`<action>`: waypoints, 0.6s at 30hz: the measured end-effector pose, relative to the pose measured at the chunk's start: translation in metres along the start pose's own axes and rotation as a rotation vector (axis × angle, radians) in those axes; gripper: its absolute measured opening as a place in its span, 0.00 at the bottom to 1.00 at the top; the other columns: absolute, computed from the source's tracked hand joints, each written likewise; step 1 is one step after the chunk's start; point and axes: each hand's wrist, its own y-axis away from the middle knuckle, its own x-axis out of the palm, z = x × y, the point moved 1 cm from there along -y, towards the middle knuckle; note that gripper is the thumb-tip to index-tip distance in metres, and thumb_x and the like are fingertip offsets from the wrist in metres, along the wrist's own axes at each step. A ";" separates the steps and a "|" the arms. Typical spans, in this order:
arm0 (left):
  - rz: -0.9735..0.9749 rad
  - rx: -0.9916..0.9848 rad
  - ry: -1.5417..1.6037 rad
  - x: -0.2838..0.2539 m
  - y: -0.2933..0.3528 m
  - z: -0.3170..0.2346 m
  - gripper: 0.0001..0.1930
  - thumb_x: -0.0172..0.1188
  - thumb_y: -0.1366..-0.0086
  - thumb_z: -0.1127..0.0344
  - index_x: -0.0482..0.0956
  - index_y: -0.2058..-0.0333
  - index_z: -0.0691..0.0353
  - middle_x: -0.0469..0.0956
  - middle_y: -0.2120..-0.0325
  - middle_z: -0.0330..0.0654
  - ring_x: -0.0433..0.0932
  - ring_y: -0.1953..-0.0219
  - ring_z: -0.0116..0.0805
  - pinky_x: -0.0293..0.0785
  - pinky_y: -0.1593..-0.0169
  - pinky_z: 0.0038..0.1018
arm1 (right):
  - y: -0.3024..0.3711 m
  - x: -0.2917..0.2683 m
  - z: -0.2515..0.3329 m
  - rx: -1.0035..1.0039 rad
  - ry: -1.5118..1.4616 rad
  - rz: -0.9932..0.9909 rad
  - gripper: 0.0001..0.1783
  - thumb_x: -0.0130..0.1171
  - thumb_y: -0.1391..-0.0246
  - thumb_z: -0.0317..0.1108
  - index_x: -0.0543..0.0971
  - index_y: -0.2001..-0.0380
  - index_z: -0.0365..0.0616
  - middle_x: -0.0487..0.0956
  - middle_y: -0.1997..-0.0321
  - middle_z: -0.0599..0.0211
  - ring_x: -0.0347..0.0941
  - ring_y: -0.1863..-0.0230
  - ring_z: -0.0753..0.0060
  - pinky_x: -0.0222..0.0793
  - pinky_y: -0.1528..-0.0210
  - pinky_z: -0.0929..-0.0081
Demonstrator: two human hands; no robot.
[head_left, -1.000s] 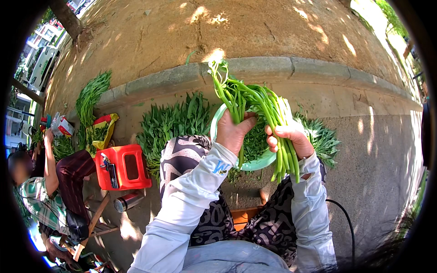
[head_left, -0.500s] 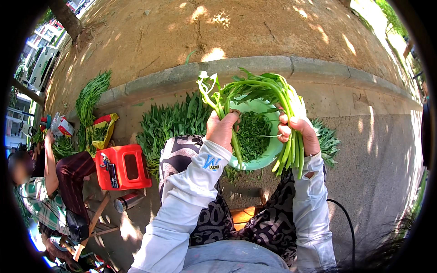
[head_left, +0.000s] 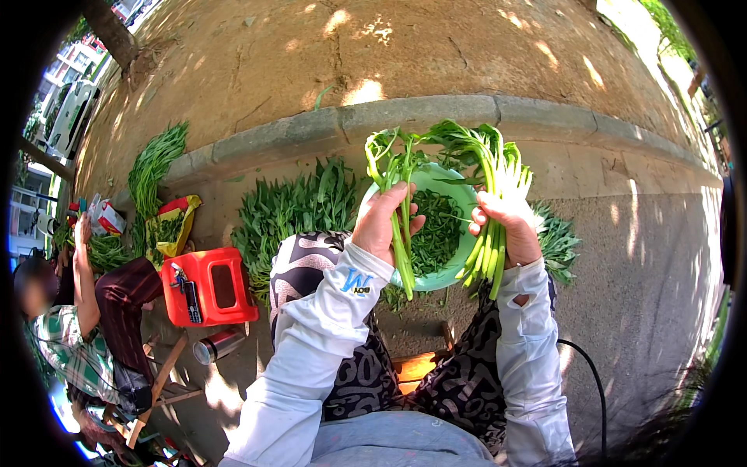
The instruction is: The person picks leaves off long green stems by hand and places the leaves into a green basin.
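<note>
My left hand is closed round a few stems of water spinach, thumb on top, their leafy tops bent over above it. To its right, my right hand grips a thicker water spinach bunch, its pale stem ends pointing down. Something thin and pale pokes out by the right fingers; I cannot make out what. Below both hands stands a pale green basin holding loose green leaves. A large heap of leafy greens lies left of the basin, and more greens lie at its right.
A red plastic stool at the left bears keys and a dark handset. A metal flask lies beside it. Farther left sits another person, near a yellow bag and more greens. A stone kerb runs beyond the basin.
The stems in my left hand have swung right, closer to the other bunch. The right hand's bunch stands less arched, its stem ends shifted slightly left. Both hands keep their hold.
</note>
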 end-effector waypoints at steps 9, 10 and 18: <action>0.212 -0.031 -0.138 -0.003 -0.003 0.006 0.09 0.60 0.40 0.60 0.75 0.63 0.51 0.75 0.69 0.32 0.73 0.67 0.23 0.71 0.62 0.24 | 0.004 0.009 -0.012 -0.046 0.341 0.036 0.17 0.59 0.51 0.26 0.69 0.57 0.36 0.77 0.66 0.62 0.75 0.73 0.73 0.74 0.73 0.78; 0.219 -0.031 -0.146 -0.003 -0.003 0.007 0.08 0.60 0.41 0.60 0.75 0.63 0.52 0.76 0.69 0.32 0.74 0.67 0.23 0.71 0.62 0.24 | 0.005 0.009 -0.013 -0.019 0.347 0.066 0.17 0.60 0.52 0.26 0.70 0.57 0.36 0.77 0.65 0.64 0.74 0.70 0.75 0.73 0.68 0.79; 0.287 -0.037 -0.138 0.004 0.002 0.006 0.09 0.59 0.40 0.65 0.75 0.61 0.57 0.77 0.66 0.34 0.76 0.66 0.25 0.74 0.63 0.24 | 0.003 0.011 -0.016 -0.100 0.484 0.182 0.22 0.60 0.55 0.25 0.70 0.55 0.37 0.76 0.62 0.70 0.71 0.64 0.79 0.68 0.61 0.81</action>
